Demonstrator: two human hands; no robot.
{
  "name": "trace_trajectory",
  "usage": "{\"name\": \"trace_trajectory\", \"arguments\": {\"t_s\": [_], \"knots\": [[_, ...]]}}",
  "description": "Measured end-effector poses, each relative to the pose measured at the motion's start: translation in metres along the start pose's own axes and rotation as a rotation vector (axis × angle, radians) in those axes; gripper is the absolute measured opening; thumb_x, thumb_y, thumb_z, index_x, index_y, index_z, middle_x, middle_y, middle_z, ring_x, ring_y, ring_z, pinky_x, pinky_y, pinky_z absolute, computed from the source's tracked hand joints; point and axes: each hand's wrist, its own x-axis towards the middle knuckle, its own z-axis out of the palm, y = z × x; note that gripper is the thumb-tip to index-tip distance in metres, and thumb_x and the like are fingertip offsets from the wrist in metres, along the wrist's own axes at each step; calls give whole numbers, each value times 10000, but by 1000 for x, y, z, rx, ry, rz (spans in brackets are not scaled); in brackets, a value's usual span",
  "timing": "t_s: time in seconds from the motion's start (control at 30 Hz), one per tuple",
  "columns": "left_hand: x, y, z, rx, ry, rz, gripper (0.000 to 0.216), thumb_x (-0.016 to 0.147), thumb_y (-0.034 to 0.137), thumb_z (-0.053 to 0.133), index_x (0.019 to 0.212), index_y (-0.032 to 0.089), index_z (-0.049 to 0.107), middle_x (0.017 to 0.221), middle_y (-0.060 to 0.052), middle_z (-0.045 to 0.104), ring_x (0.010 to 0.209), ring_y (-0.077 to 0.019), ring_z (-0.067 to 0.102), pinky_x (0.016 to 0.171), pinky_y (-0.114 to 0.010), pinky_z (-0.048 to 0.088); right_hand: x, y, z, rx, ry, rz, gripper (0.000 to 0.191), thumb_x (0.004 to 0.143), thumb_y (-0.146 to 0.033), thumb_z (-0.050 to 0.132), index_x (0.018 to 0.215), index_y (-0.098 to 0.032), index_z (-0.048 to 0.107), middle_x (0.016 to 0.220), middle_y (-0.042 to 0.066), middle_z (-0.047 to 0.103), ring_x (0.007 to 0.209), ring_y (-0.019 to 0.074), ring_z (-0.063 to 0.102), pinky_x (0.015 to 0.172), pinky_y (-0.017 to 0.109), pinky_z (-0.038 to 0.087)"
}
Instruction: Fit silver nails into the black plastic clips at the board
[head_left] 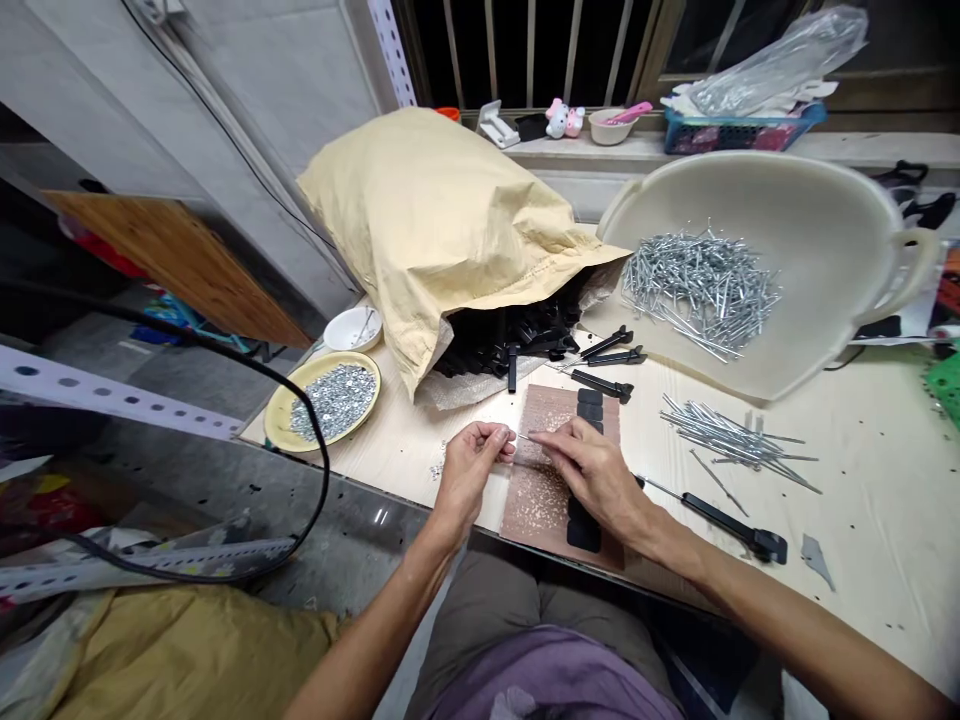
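My left hand (471, 465) is closed in a pinch over the left edge of a brown board (536, 515); whatever sits between its fingertips is too small to make out. Opposite it, my right hand (589, 470) pinches a thin metal pin (524, 436), its end pointing at the left fingertips. Black rectangular pads (583, 525) lie along the board's right side, partly under my right hand. Pale crumbs dot the board. Tiny metal pieces (437, 462) are scattered left of my left hand. Right of my right wrist lies a black-handled tool (731, 525) with a thin metal shaft.
A yellow plate (276, 415) of small metal pieces and a white bowl (352, 328) stand left. A large paper sack (450, 210) spills black handles (611, 357). A pale basin (817, 240) holds many metal pins; another pile of pins (739, 435) lies before it.
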Motion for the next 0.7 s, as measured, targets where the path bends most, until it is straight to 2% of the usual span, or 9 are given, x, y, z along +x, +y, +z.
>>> {"name": "trace_trajectory", "arguments": {"t_s": [0.1, 0.2, 0.47, 0.6, 0.7], "knots": [[-5, 4, 19, -196, -24, -32, 246, 743, 332, 704, 820, 115, 617, 703, -22, 635, 617, -94, 581, 642, -224, 479, -1, -2, 4, -39, 34, 20, 310, 943, -191, 412, 1176, -211, 616, 815, 39, 487, 717, 140, 529, 643, 273, 491], [-9, 8, 28, -249, -55, -26, 225, 750, 310, 704, 824, 113, 625, 687, -19, 641, 620, -88, 589, 666, -216, 478, -3, -1, 2, -113, 49, 60, 303, 948, -221, 412, 1171, -210, 617, 823, 42, 482, 707, 144, 530, 624, 272, 487], [-10, 5, 26, -38, -56, 80, 201, 761, 312, 695, 805, 120, 655, 721, -22, 658, 686, -103, 601, 703, -219, 472, -13, -1, -1, -228, 74, 112, 239, 955, -237, 405, 1073, -182, 606, 898, 60, 562, 810, 160, 592, 704, 271, 499], [-7, 3, 25, -61, -97, 39, 208, 765, 319, 693, 834, 126, 658, 726, -20, 663, 688, -102, 610, 705, -220, 481, -16, -1, -3, -325, 82, 120, 231, 960, -246, 406, 1048, -190, 612, 889, 50, 582, 800, 150, 603, 680, 246, 482], [-3, 3, 27, -140, -124, -25, 219, 723, 298, 734, 825, 125, 647, 682, -4, 649, 620, -85, 599, 644, -202, 478, -18, -2, -6, -378, 79, 129, 242, 967, -266, 400, 1031, -197, 623, 881, 46, 597, 795, 143, 612, 641, 229, 465]]}}
